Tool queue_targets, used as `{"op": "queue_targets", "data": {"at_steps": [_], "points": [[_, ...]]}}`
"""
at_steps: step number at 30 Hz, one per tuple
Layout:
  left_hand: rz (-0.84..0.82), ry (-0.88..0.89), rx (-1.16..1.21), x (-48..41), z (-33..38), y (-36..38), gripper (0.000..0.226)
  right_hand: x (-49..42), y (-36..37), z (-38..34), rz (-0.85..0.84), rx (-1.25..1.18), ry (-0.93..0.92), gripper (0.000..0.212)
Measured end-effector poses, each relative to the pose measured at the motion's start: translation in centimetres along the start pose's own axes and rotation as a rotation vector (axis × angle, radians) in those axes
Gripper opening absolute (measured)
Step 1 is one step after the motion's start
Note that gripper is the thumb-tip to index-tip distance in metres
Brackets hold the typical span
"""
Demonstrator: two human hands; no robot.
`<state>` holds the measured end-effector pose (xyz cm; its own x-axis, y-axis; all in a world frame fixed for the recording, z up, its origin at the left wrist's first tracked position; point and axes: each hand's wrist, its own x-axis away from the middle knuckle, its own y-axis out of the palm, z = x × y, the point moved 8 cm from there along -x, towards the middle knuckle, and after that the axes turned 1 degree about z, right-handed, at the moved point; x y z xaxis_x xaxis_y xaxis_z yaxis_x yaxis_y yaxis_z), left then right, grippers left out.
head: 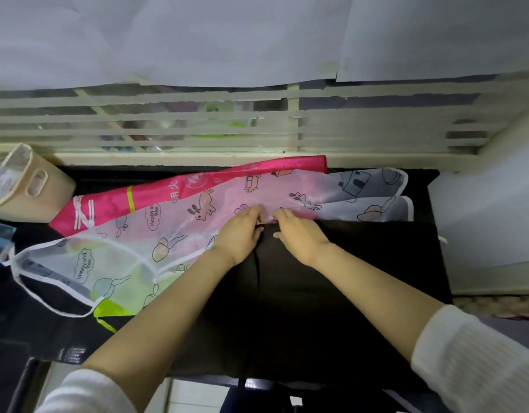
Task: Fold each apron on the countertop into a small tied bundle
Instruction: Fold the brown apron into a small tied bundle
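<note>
We observe a translucent apron [156,234] printed with cartoon figures and edged in white, spread across the dark countertop [361,263] from lower left to upper right of the frame. It overlaps a pink apron [180,186] that runs diagonally beneath it toward the upper centre. A lime-green piece of fabric [108,314] shows under the translucent apron at lower left.

Both hands meet at the centre of the frame on the near edge of the translucent apron. The left hand [239,234] has its fingertips pressed together on that edge, pinching a fold of the material. The right hand [299,234] sits just beside it, fingers curled down onto the same edge; we cannot tell whether it pinches the fabric or only presses on it. White knit sleeves [478,365] are pushed up both forearms.

A beige bin [33,186] stands at the upper left, just beside the pink apron. A slatted window frame [227,126] crosses the frame above the countertop.
</note>
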<state>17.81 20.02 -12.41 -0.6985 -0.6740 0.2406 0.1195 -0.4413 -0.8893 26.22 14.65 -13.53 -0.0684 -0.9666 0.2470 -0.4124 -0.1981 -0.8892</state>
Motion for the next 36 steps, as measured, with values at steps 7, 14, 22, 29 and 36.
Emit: {"op": "queue_targets", "data": {"at_steps": [7, 14, 22, 29, 36], "points": [[-0.159, 0.027, -0.403, -0.8, -2.8, -1.4, 0.025, -1.4, -0.5, -0.2, 0.015, 0.068, 0.058, 0.025], [-0.36, 0.005, -0.303, -0.8, -3.7, -3.6, 0.027, -2.1, -0.1, 0.0, -0.012, 0.056, 0.171, 0.025], [-0.528, 0.038, 0.289, 0.0, -4.0, -5.9, 0.018, -3.0, 1.6, 1.2, -0.225, 0.198, 0.314, 0.026], [-0.524, -0.033, 0.617, -0.3, -5.0, -9.4, 0.019, -3.1, 1.5, 2.0, -0.492, 0.175, 0.444, 0.039], [-0.421, 0.041, 0.416, -1.8, -4.2, -11.1, 0.014, -3.1, -1.7, -4.0, -0.191, -0.317, 0.106, 0.074]]}}
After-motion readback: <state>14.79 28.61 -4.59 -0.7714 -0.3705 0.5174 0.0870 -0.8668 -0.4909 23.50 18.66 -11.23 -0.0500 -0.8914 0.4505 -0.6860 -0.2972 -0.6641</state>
